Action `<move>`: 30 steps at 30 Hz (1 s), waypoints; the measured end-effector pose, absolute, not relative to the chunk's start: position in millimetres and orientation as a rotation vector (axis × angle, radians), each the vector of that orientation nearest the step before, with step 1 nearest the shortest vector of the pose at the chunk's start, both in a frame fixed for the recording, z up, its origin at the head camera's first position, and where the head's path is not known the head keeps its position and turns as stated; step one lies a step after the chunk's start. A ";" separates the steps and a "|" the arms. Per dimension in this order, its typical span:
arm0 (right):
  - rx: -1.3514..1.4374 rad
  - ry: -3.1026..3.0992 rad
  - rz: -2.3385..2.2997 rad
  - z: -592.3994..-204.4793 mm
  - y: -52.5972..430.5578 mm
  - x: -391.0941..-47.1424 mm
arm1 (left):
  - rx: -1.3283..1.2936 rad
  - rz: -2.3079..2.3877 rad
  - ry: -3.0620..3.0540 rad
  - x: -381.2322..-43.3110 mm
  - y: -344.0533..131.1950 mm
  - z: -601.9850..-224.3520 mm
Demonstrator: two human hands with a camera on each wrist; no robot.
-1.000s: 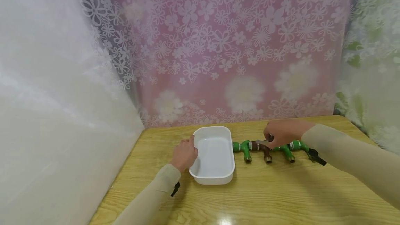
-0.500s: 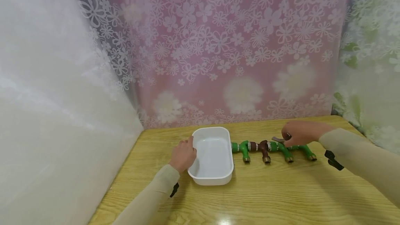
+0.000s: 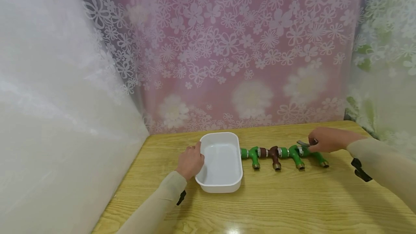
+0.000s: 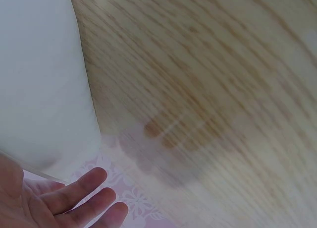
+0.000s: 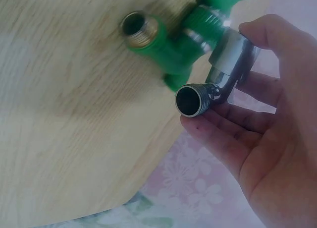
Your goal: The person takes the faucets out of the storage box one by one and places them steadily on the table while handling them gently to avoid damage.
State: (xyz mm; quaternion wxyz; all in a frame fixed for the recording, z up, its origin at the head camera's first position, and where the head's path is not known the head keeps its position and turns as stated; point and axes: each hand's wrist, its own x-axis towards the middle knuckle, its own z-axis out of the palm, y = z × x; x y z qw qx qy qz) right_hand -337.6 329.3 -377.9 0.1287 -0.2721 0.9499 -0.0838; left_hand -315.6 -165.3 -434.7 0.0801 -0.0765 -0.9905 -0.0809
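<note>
My right hand (image 3: 328, 139) holds a chrome tap (image 5: 225, 64) with a threaded spout, thumb on one side and fingers on the other. It is over the right end of a row of taps. Next to it in the right wrist view is a green tap (image 5: 166, 54) with a brass threaded mouth. The row also has a brown tap (image 3: 275, 157) between green ones. My left hand (image 3: 191, 161) rests at the left rim of a white rectangular basin (image 3: 221, 188). In the left wrist view its fingers (image 4: 86, 188) are loosely extended, the thumb hidden.
The row of taps lies along the wooden table (image 3: 276, 201), its left end close against the basin's right wall. A pink floral curtain (image 3: 208, 64) hangs behind the table's back edge. A pale sheet (image 3: 65, 100) closes the left side, and a green-patterned curtain (image 3: 383, 82) the right.
My right hand has moved to the right along the row with the chrome tap, uncovering the brown tap and the green one beside it. My left hand and the basin keep their place.
</note>
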 end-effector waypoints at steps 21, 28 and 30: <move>-0.621 2.803 -0.306 -399.7 377.1 -339.9 | -0.245 -0.248 -2.960 -317.5 -164.3 -434.2; -0.573 2.821 -0.295 -403.5 384.2 -336.0 | -0.242 -0.238 -2.953 -317.6 -165.8 -434.3; -0.567 2.827 -0.277 -402.9 384.5 -334.1 | -0.243 -0.235 -2.950 -317.8 -166.3 -434.2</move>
